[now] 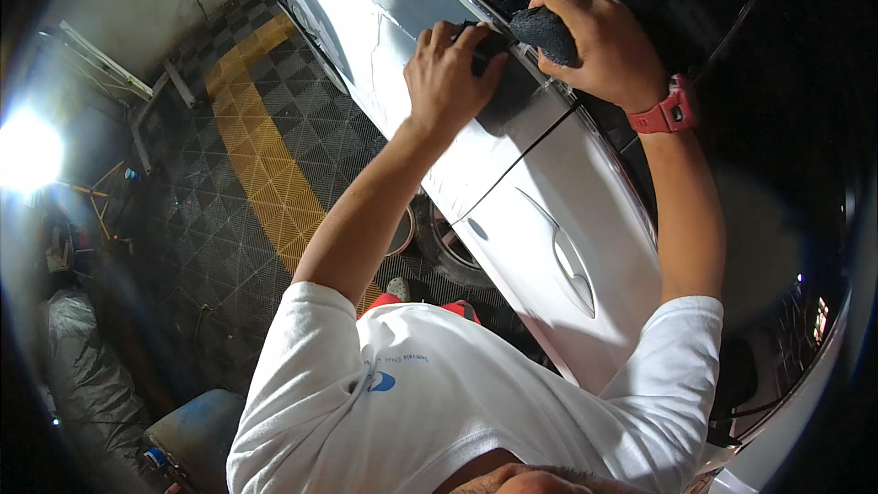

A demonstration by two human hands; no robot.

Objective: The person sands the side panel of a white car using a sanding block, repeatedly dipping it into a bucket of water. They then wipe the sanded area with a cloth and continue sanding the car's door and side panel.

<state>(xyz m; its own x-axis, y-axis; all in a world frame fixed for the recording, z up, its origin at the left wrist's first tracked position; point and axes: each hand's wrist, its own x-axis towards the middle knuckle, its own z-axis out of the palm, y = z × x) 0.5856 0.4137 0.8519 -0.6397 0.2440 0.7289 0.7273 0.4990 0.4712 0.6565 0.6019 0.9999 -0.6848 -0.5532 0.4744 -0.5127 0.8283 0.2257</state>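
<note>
A white car (608,247) stretches diagonally past me, its panel beside the window edge carrying a dark grey patch (416,2). My right hand (604,41), a red watch (672,110) on its wrist, is closed around a dark grey, rough-textured pad (546,35) just above the edge where panel meets glass. Left of it, my left hand (446,73) curls over the grey patch, fingers bent on a small black thing (489,50). Its kind cannot be made out, as the fingers partly cover it.
Dark tiled flooring with a yellow band (261,137) lies left of the car. A bright lamp (27,151) glares at far left, near a yellow stand (96,192). A blue-grey container (197,434) sits at lower left. The door handle (572,270) protrudes nearby.
</note>
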